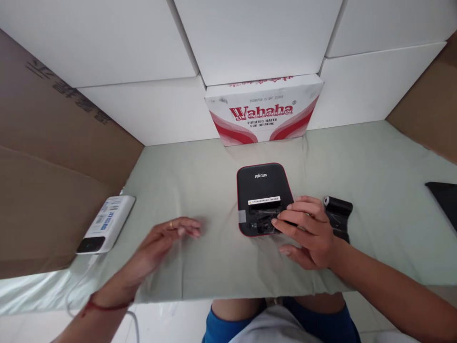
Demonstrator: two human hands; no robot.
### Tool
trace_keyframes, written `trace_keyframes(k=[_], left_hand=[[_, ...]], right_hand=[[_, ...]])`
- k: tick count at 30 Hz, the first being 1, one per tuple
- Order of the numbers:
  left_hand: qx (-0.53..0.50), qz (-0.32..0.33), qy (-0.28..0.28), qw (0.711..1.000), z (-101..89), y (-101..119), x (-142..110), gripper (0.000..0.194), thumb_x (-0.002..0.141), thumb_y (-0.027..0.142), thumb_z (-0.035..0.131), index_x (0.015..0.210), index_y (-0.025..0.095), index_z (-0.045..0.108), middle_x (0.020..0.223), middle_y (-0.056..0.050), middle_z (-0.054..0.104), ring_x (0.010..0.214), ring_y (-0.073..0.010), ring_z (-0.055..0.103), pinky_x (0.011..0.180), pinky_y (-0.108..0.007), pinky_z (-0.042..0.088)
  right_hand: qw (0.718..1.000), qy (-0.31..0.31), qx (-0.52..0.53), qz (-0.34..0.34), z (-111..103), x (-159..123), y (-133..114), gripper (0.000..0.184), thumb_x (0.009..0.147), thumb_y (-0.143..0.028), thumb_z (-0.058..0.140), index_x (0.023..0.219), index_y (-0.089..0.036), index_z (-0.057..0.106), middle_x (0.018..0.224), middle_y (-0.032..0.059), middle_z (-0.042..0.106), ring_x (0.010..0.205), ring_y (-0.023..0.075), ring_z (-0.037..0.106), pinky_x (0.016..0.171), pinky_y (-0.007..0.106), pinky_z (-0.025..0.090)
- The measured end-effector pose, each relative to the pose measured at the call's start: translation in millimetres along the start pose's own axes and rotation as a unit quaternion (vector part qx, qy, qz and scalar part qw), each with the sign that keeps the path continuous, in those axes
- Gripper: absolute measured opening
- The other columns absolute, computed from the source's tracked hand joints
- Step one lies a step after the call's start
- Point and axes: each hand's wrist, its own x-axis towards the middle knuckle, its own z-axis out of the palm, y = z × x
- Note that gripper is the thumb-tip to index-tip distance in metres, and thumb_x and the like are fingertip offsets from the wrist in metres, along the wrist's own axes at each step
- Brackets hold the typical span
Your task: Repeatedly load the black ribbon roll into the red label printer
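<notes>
A flat black case with a thin red rim [262, 183] lies on the cloth-covered table in front of me, a white label strip across its middle. Its lower half has a recess with dark, shiny parts [266, 223] that I cannot make out clearly. My right hand [305, 231] rests over the case's lower right edge, fingertips touching the recess and thumb apart below. My left hand [167, 238], slightly blurred, hovers to the left of the case with its fingers stretched out and nothing in them. Just beyond my right hand lies a black cylinder-shaped item [338, 205], partly hidden by that hand.
A white power bank [109, 224] with a cable lies at the left by a brown cardboard panel [43, 205]. Against the white boxes at the back stands a Wahaha water carton [264, 116]. A dark flat object [444, 197] is at the right edge.
</notes>
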Motion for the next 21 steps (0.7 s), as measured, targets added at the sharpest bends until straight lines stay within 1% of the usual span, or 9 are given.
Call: trace_keyframes(k=[2,3,5,6,9,11,13,16,21], left_hand=[[0.03,-0.002,0.153,0.988,-10.3,6.3,7.4,0.036,0.084,0.056,0.088,0.09,0.02,0.087,0.089,-0.011,0.083,0.079,-0.0239,0.074,0.074,-0.036,0.06],[0.016,0.014,0.237,0.971,-6.0,8.9,13.8,0.03,0.079,0.049,0.09,0.088,0.021,0.084,0.082,-0.006,0.079,0.074,-0.0204,0.069,0.069,-0.033,0.057],[-0.057,0.052,0.335,0.939,19.1,12.3,28.6,0.02,0.082,0.039,0.085,0.09,0.022,0.08,0.078,0.0,0.072,0.07,-0.0149,0.062,0.066,-0.027,0.052],[-0.1,0.064,0.345,0.931,37.6,13.0,35.6,0.02,0.082,0.035,0.084,0.096,0.022,0.078,0.084,0.0,0.073,0.075,-0.0142,0.065,0.069,-0.026,0.052],[-0.162,0.116,0.252,0.947,99.0,13.4,50.4,0.038,0.09,0.038,0.078,0.126,0.028,0.071,0.137,-0.007,0.075,0.125,-0.021,0.074,0.101,-0.034,0.06],[-0.132,0.149,0.176,0.964,131.6,13.7,54.8,0.058,0.097,0.042,0.069,0.153,0.036,0.057,0.169,-0.008,0.058,0.158,-0.0248,0.057,0.122,-0.042,0.054],[-0.112,0.17,0.101,0.974,151.1,14.1,56.9,0.079,0.095,0.041,0.065,0.169,0.04,0.038,0.182,-0.004,0.042,0.171,-0.0263,0.041,0.133,-0.046,0.047],[-0.128,0.176,0.036,0.975,158.6,14.3,59.5,0.096,0.091,0.041,0.062,0.178,0.039,0.021,0.187,-0.003,0.034,0.174,-0.0281,0.037,0.137,-0.051,0.045],[-0.196,0.158,-0.005,0.968,151.0,12.1,64.9,0.105,0.088,0.044,0.064,0.179,0.043,0.012,0.188,-0.003,0.035,0.172,-0.0288,0.04,0.135,-0.055,0.047]], right_hand=[[1.0,-0.002,0.0,-0.002,-0.8,0.7,-0.9,0.038,0.107,-0.043,0.061,0.134,-0.022,0.076,0.108,0.008,0.082,0.109,0.0293,0.066,0.106,0.054,0.056],[1.0,-0.002,0.001,-0.002,-0.8,1.1,-1.5,0.037,0.106,-0.042,0.062,0.135,-0.024,0.076,0.109,0.0076,0.082,0.108,0.0293,0.067,0.104,0.054,0.057],[1.0,-0.001,0.007,-0.004,-0.6,1.9,-2.4,0.037,0.104,-0.038,0.066,0.137,-0.026,0.077,0.109,0.0071,0.082,0.107,0.029,0.067,0.099,0.052,0.059],[1.0,0.0,0.011,-0.007,-0.4,2.3,-2.7,0.036,0.103,-0.035,0.067,0.137,-0.026,0.077,0.109,0.0072,0.082,0.107,0.0287,0.068,0.097,0.052,0.06],[1.0,0.0,0.018,-0.008,-0.6,3.2,-3.0,0.037,0.1,-0.027,0.071,0.137,-0.025,0.077,0.109,0.0073,0.082,0.105,0.0275,0.069,0.092,0.049,0.062],[1.0,-0.005,0.017,-0.006,-1.5,3.5,-3.0,0.039,0.099,-0.023,0.071,0.137,-0.025,0.076,0.109,0.0072,0.082,0.105,0.027,0.071,0.092,0.049,0.062],[1.0,-0.012,0.014,-0.003,-3.0,3.9,-2.9,0.04,0.099,-0.022,0.071,0.138,-0.025,0.076,0.11,0.0071,0.082,0.105,0.0269,0.071,0.093,0.049,0.063],[1.0,-0.019,0.016,-0.007,-5.3,5.0,-2.6,0.037,0.098,-0.021,0.07,0.135,-0.021,0.076,0.11,0.0082,0.083,0.105,0.0268,0.071,0.093,0.048,0.064],[0.999,-0.023,0.029,-0.009,-7.1,7.8,-2.3,0.031,0.099,-0.019,0.069,0.129,-0.018,0.077,0.109,0.0094,0.084,0.103,0.0262,0.073,0.09,0.046,0.067]])
